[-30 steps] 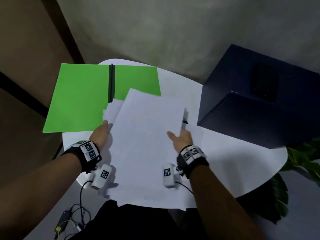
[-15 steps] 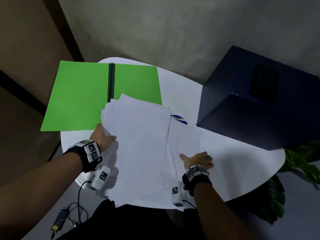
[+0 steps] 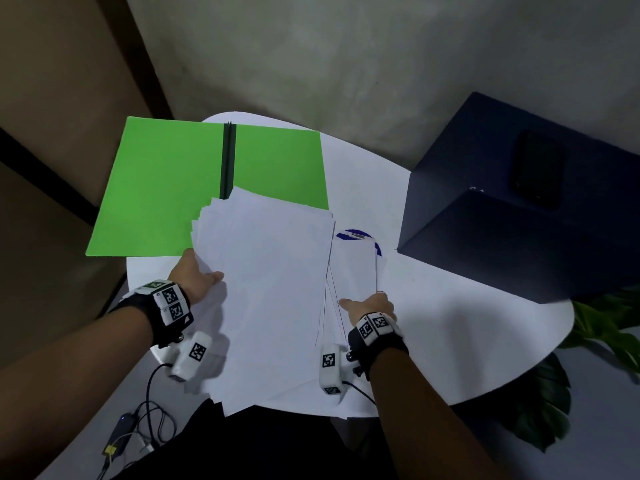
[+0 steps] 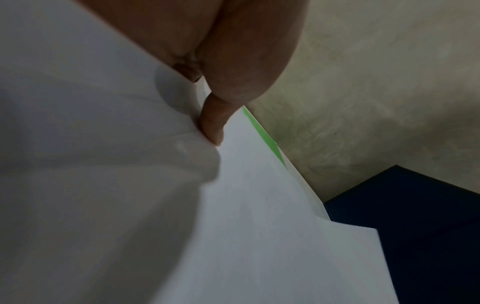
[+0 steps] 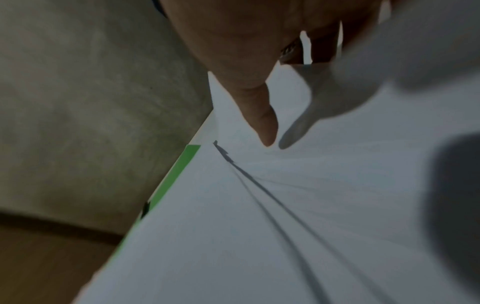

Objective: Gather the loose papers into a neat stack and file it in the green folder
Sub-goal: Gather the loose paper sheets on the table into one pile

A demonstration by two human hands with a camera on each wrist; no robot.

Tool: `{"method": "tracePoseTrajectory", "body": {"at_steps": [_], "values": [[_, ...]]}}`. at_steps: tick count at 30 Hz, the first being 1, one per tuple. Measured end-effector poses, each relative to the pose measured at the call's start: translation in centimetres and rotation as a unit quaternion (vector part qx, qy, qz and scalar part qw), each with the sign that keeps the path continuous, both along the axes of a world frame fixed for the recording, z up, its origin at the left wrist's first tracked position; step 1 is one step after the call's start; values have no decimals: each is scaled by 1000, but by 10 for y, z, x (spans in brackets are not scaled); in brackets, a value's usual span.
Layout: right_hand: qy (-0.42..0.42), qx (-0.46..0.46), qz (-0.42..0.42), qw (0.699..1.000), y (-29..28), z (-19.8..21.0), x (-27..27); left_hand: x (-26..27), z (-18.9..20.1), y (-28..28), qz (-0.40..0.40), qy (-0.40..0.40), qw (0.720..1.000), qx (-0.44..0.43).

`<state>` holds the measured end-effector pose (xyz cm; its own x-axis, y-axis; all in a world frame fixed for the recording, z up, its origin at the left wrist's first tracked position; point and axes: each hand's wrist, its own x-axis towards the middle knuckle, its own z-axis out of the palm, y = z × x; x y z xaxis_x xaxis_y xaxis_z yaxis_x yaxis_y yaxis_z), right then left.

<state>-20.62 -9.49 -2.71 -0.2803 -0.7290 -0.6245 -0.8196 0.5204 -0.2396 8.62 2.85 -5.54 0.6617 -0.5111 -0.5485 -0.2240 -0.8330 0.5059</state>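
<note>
At the near middle of the white table, the fanned papers lie with their far corner overlapping the open green folder at eleven o'clock. The left hand pinches the bundle's left edge, thumb on top; the right hand rests flat, fingers straight, on loose sheets at three o'clock. Best to sweep those strays leftward under the bundle, then tap edges square. The papers' long axis runs from six toward twelve o'clock, tilted slightly.
</note>
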Motion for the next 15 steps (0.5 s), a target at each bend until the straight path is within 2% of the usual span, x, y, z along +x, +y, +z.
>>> {"method": "tracePoseTrajectory", "body": {"at_steps": [2,5,11,15], "values": [[23,-32,9,999,4,-2,3,0,0,0,-1,1,1000,0],[8,-58,21,998,3,-8,9,-1,2,-1,0,3,1000,5],[-69,-13,-55,996,-9,-1,13,0,4,-1,2,6,1000,6],[-102,44,-50,993,-9,1,6,2,4,1,-3,11,1000,3]]}}
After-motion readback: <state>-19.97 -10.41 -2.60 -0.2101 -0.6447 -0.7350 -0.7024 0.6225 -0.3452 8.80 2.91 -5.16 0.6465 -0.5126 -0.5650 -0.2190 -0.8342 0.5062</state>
